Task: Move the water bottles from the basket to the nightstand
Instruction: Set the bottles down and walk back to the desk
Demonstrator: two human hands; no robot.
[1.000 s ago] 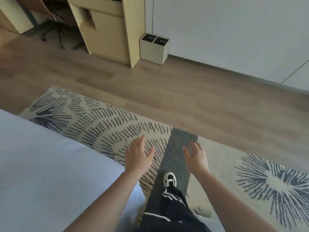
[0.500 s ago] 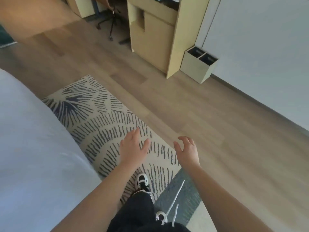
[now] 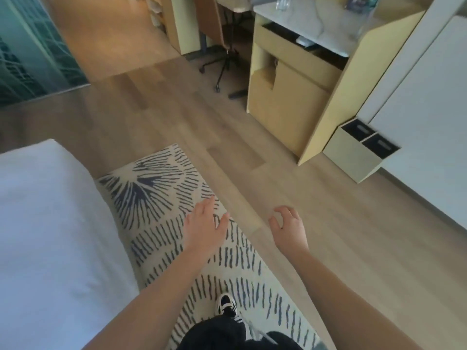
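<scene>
My left hand [image 3: 204,227] hangs over the patterned rug [image 3: 161,195], fingers spread, holding nothing. My right hand [image 3: 289,229] is a little to its right over the wooden floor, fingers loosely curled and apart, also empty. No basket and no nightstand show in the head view. At the top edge, on the pale counter [image 3: 326,29] of the wooden cabinet, stands something clear [image 3: 283,2] that may be glass or a bottle; it is cut off by the frame.
A white bed [image 3: 50,236] fills the left. A wooden cabinet [image 3: 290,104] and a beige two-slot bin [image 3: 358,152] stand at the right along the wall. An office chair base [image 3: 222,64] is beyond. My shoe [image 3: 225,304] is on the rug.
The view has swung left and up as I walk: the cabinet, bin and chair moved right and nearer, a glass partition appeared at the far left. Both hands stay empty in front.
</scene>
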